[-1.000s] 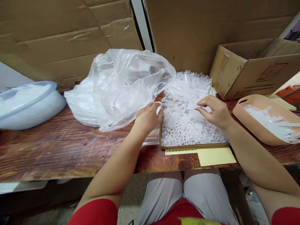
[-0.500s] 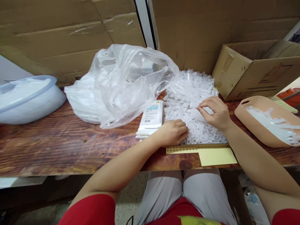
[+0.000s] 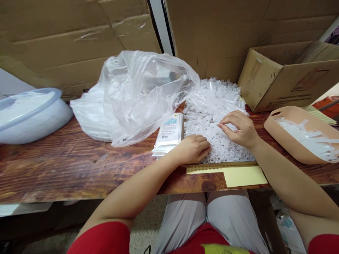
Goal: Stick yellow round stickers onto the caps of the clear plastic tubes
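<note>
A heap of small clear and whitish plastic pieces (image 3: 212, 93) lies in front of me, low and loose at the near end. At its near left edge rests my left hand (image 3: 195, 149), palm down with the fingers curled; whatever they hold is hidden. My right hand (image 3: 239, 129) is over the right part of the heap, thumb and forefinger pinched together. Anything between those tips is too small to name against the pale pieces. Just left of the heap, close to my left wrist, sits a stack of flat printed packets (image 3: 169, 132).
A large translucent plastic bag (image 3: 137, 98) stands behind the packets. On the left is a blue-rimmed basin (image 3: 34, 120). To the right are a tan tray (image 3: 288, 150) of white strips and an open cardboard box (image 3: 296, 83). Yellow paper (image 3: 245, 177) lies along the table's front edge.
My right hand has shifted slightly left, still pinched. My left hand stays at the heap's edge. The whole view has moved a little.
</note>
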`<action>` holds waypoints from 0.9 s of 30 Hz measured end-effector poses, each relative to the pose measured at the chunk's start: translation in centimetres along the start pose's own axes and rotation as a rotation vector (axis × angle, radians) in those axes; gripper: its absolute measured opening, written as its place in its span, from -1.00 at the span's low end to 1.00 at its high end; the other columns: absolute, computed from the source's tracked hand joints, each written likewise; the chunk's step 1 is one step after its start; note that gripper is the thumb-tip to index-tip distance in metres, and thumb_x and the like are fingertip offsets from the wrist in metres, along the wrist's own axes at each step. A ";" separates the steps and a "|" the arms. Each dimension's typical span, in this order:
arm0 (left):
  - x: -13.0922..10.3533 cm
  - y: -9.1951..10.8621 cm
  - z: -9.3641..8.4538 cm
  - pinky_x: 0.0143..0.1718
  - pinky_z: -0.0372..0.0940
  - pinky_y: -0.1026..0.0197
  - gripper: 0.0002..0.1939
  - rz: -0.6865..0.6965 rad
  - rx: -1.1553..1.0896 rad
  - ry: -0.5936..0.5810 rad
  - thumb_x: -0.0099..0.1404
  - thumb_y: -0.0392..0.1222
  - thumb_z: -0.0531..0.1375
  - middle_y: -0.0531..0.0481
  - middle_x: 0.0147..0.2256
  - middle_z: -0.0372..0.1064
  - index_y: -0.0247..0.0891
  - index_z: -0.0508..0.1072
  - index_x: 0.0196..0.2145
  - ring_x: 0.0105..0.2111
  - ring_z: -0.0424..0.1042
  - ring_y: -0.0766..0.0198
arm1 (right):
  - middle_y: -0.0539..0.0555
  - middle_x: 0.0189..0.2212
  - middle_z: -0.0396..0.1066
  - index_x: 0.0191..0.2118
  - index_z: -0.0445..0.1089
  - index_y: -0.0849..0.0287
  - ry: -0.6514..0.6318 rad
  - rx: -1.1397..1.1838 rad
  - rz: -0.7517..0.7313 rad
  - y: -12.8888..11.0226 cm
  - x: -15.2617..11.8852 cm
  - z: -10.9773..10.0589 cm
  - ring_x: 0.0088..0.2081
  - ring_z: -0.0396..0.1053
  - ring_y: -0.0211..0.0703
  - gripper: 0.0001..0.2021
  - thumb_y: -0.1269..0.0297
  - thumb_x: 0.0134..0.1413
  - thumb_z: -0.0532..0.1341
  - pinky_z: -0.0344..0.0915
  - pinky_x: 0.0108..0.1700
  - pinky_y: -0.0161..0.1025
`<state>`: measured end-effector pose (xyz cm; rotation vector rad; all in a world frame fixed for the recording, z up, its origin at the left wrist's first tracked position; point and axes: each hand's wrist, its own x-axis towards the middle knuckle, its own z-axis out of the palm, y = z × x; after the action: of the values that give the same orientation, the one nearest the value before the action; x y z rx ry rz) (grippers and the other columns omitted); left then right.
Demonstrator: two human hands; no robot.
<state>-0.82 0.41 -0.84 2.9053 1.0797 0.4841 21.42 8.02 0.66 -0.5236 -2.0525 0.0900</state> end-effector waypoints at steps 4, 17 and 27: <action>0.0 0.0 0.0 -0.23 0.29 0.14 -0.71 -0.001 -0.003 0.003 0.50 -0.17 0.04 -0.10 -0.36 0.48 -0.30 0.51 -0.26 -0.32 0.45 0.20 | 0.05 -0.42 0.49 -0.38 0.43 0.04 -0.014 0.017 0.017 0.0 0.0 0.1 -0.33 0.44 -0.04 -0.89 0.32 0.20 0.27 0.38 -0.22 -0.04; -0.1 0.0 0.0 -0.23 0.32 0.12 -0.71 -0.015 0.004 -0.007 0.50 -0.18 0.03 -0.11 -0.34 0.49 -0.30 0.52 -0.25 -0.32 0.45 0.18 | 0.06 -0.43 0.48 -0.38 0.46 0.04 -0.049 0.045 0.045 0.0 -0.1 0.1 -0.33 0.43 -0.03 -0.89 0.28 0.20 0.28 0.36 -0.22 -0.02; 0.0 -0.3 0.5 -0.21 0.31 0.14 -0.68 -0.035 0.014 0.001 0.53 -0.16 0.02 -0.10 -0.33 0.51 -0.31 0.53 -0.23 -0.30 0.47 0.19 | 0.06 -0.43 0.48 -0.37 0.44 0.05 -0.044 0.028 0.007 -0.1 0.0 0.0 -0.34 0.42 -0.05 -0.89 0.31 0.21 0.27 0.37 -0.24 -0.04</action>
<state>-0.89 0.66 -1.33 2.8930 1.1368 0.4796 21.36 7.94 0.66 -0.5157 -2.0892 0.1352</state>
